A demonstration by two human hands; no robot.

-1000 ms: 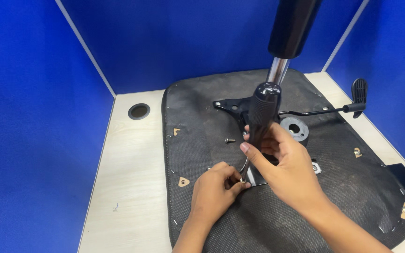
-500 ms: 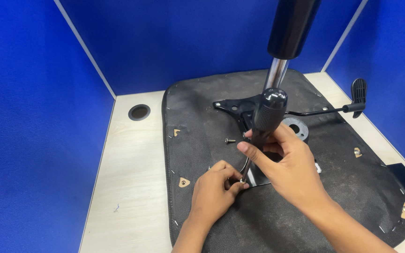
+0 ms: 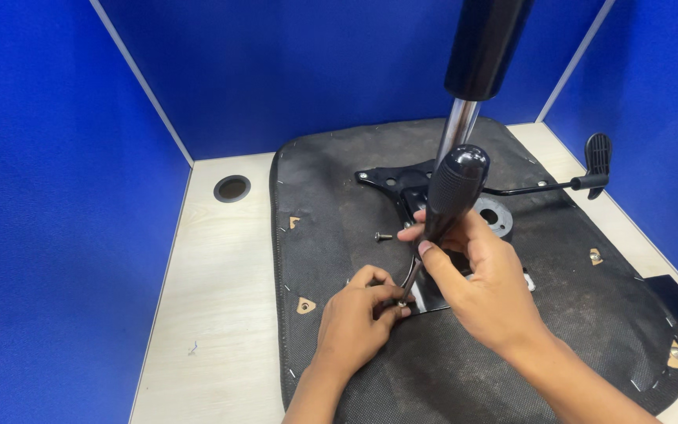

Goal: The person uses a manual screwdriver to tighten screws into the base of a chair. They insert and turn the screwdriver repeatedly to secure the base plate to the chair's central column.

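Black screwdriver (image 3: pixel 450 192) in right hand (image 3: pixel 476 286), left hand (image 3: pixel 359 314) perhaps steadying tip

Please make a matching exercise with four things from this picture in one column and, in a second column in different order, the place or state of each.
Things:
1. screwdriver
2. loose screw
3. round hole
4. lever with black paddle

Places or states:
A. in the pale desk, left of the seat underside
B. gripped by the right hand, tip down beside the left hand
C. sticking out to the right of the metal plate
D. lying alone on the black fabric, above the left hand

Pairs: 1-B, 2-D, 3-A, 4-C
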